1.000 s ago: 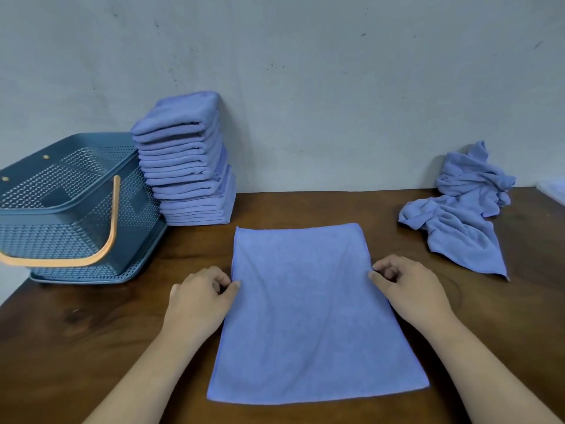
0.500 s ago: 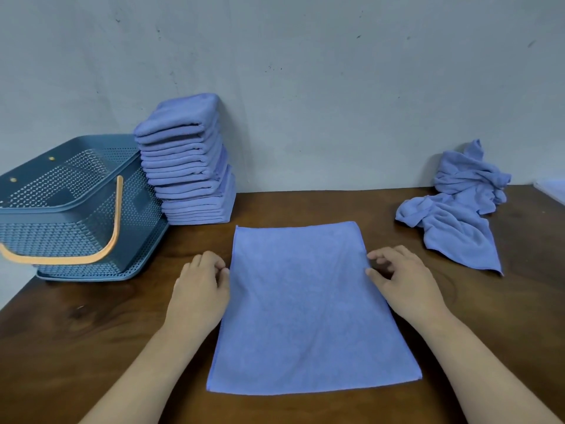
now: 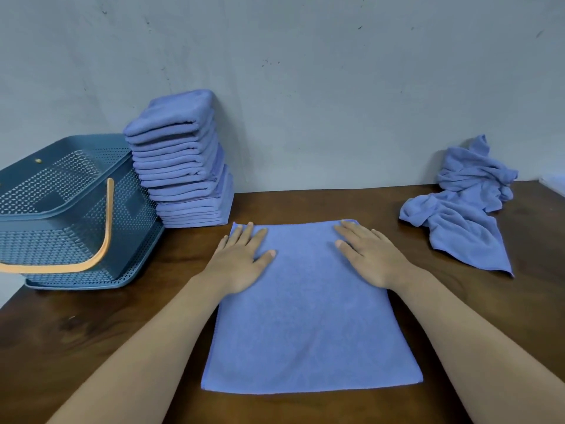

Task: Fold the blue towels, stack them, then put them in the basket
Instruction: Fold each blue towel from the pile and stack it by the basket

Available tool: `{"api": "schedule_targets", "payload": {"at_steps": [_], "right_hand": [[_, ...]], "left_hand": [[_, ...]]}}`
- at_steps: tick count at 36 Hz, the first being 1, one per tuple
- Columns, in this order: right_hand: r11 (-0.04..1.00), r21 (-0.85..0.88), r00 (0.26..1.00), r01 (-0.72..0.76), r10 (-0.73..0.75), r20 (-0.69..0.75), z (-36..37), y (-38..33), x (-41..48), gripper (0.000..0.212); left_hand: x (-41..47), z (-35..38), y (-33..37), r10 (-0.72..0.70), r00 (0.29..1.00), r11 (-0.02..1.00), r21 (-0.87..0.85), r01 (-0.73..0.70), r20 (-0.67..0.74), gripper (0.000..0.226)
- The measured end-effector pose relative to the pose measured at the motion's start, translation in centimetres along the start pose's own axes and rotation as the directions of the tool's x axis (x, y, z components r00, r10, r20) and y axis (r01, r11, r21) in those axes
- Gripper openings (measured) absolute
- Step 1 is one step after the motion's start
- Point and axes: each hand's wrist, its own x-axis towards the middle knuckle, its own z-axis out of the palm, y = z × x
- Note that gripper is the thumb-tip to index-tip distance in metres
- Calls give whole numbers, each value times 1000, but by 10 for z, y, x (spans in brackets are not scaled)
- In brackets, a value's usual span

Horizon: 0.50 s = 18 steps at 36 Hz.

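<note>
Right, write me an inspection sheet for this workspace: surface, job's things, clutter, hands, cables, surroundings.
Surface: dark wooden table, grain visible.
Job's things: flat towel spread at the centre; stack of folded towels at the back left, against the wall; basket to the left of the stack, no towel visible in it; crumpled towels heaped at the back right.
Clutter: pale object at the far right edge, cut off, cannot tell what it is.
Hands: left hand and right hand lie flat on the far part of the flat towel, fingers straight.
Cables: nothing seen.
Surroundings: grey wall with small marks behind the table.
</note>
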Motion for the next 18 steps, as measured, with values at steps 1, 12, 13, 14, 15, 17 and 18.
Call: {"api": "schedule_targets", "payload": {"at_steps": [1, 12, 13, 14, 15, 17, 18], "right_hand": [[1000, 4, 1000, -2, 2, 18, -1, 1, 2, 64], [1000, -1, 971, -13, 13, -240, -4, -46, -32, 56], [1000, -16, 972, -17, 13, -234, 0, -58, -40, 55], [999, -42, 972, -11, 1, -234, 4, -69, -48, 57], [998, -69, 972, 6, -22, -234, 9, -79, -56, 61], [995, -86, 981, 58, -72, -180, 18, -87, -68, 65], [995, -68, 990, 72, -79, -112, 21, -85, -72, 66]], "left_hand": [[2, -1, -2, -2, 1000, 1000, 4, 2, 0, 75], [-33, 1, 35, 48, 985, 999, -15, -52, -164, 58], [-43, 6, 45, 79, 988, 997, -9, -81, -131, 57], [-53, 12, 53, 104, 989, 995, 1, -104, -101, 58], [-62, 19, 58, 120, 989, 993, 14, -119, -83, 60], [-74, 30, 60, 127, 988, 992, 20, -126, -82, 64], [-77, 32, 57, 129, 988, 992, 18, -128, -89, 65]]}}
